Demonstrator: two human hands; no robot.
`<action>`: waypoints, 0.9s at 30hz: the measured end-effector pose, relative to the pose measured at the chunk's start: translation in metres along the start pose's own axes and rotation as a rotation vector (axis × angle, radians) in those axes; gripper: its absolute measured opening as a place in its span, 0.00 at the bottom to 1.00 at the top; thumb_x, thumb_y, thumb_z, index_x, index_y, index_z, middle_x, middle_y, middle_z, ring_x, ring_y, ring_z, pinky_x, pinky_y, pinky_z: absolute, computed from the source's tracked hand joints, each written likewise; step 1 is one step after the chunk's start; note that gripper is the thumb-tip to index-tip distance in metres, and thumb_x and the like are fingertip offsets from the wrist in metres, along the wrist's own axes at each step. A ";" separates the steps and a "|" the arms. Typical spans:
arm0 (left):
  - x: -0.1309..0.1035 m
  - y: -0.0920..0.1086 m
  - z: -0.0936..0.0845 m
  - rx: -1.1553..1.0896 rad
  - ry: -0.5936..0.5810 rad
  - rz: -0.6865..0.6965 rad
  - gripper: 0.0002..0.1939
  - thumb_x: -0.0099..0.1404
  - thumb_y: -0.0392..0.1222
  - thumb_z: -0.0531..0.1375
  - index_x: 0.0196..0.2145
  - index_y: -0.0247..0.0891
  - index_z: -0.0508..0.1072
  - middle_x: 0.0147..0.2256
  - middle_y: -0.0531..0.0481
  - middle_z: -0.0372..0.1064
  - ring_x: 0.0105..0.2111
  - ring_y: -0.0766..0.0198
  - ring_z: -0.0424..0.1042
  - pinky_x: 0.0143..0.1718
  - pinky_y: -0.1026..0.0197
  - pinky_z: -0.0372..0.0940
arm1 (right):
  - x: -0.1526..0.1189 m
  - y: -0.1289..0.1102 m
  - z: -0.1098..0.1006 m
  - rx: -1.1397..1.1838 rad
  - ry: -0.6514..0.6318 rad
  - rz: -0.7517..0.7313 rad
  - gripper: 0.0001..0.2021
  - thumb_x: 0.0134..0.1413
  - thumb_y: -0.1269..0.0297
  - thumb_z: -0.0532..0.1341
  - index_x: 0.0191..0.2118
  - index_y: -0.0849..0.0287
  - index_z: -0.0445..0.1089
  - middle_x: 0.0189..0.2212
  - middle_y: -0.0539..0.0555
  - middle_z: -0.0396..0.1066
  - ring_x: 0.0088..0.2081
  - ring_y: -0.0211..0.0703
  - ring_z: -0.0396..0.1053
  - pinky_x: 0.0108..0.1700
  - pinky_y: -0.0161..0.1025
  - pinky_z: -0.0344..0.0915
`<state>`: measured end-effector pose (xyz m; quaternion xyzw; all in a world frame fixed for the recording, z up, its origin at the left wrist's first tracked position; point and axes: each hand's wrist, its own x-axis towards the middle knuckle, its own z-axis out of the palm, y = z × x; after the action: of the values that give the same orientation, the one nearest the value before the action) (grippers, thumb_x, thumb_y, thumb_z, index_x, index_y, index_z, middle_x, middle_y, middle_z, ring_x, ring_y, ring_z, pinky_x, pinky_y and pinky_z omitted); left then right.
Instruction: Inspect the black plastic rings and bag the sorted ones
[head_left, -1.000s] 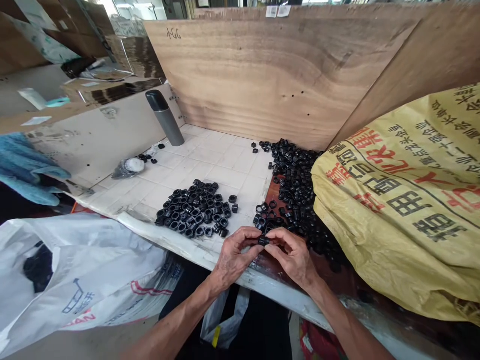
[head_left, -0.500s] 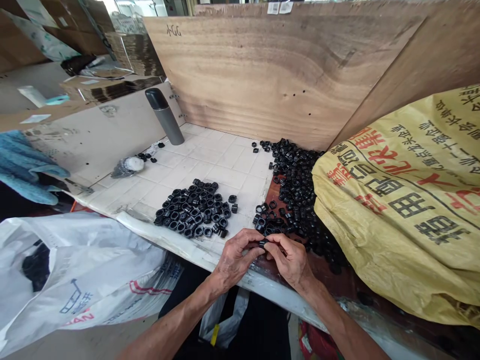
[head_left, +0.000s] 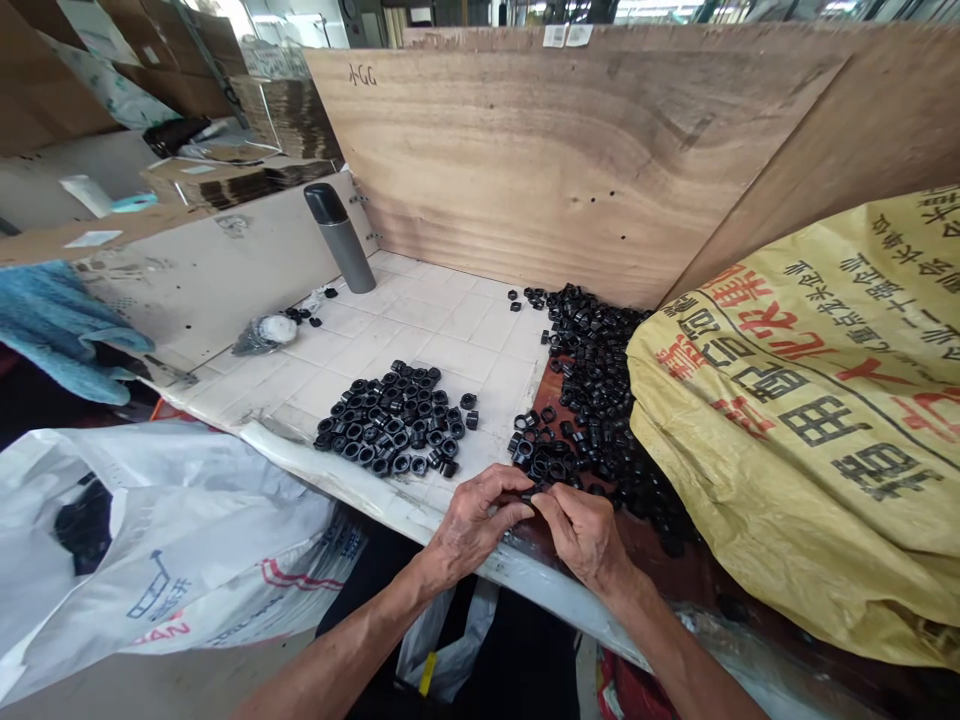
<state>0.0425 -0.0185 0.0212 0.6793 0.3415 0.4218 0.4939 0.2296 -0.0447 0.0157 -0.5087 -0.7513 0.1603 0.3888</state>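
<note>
Between my two hands, over the front edge of the table, is a small black plastic ring [head_left: 529, 492], mostly covered by fingers. My left hand [head_left: 480, 515] pinches it from the left with thumb and forefinger. From the right, the fingertips of my right hand [head_left: 581, 525] close on the same ring. Just beyond my fingers begins a large heap of black rings [head_left: 592, 390], spread over a reddish-brown surface. A smaller group of black rings [head_left: 397, 420] lies on the white tiled tabletop [head_left: 450, 340], left of my hands.
A yellow printed sack [head_left: 810, 430] leans over the table's right side. Plywood boards [head_left: 562, 160] wall the back. A grey flask [head_left: 341, 240] stands at the far left, near a small plastic bag [head_left: 266, 333]. A white sack [head_left: 225, 550] sits below the left edge.
My view has shifted slightly, so the scene sits a little lower and further right. Both hands stay together on the ring, with the right fingers turned somewhat and covering more of it.
</note>
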 end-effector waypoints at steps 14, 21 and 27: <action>0.001 0.001 0.000 -0.137 0.060 -0.073 0.11 0.64 0.41 0.65 0.45 0.40 0.76 0.45 0.46 0.72 0.43 0.60 0.75 0.44 0.59 0.73 | 0.001 -0.004 -0.005 0.096 0.033 0.019 0.11 0.67 0.66 0.54 0.32 0.55 0.69 0.23 0.49 0.68 0.25 0.38 0.68 0.30 0.35 0.65; 0.000 -0.002 -0.001 -0.160 0.077 -0.069 0.10 0.65 0.41 0.64 0.45 0.40 0.76 0.45 0.45 0.71 0.44 0.60 0.74 0.46 0.58 0.73 | 0.001 -0.013 -0.010 0.164 -0.060 0.084 0.12 0.63 0.62 0.58 0.28 0.56 0.68 0.20 0.47 0.64 0.22 0.36 0.63 0.26 0.34 0.61; 0.001 -0.001 -0.002 -0.117 0.073 -0.076 0.11 0.65 0.41 0.64 0.45 0.39 0.76 0.45 0.46 0.72 0.45 0.60 0.74 0.46 0.58 0.72 | 0.004 -0.017 -0.013 0.178 -0.014 0.120 0.12 0.62 0.62 0.60 0.27 0.57 0.68 0.19 0.47 0.63 0.20 0.35 0.60 0.24 0.33 0.60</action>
<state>0.0409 -0.0163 0.0207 0.6202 0.3596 0.4464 0.5355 0.2272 -0.0504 0.0369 -0.5150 -0.7048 0.2530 0.4171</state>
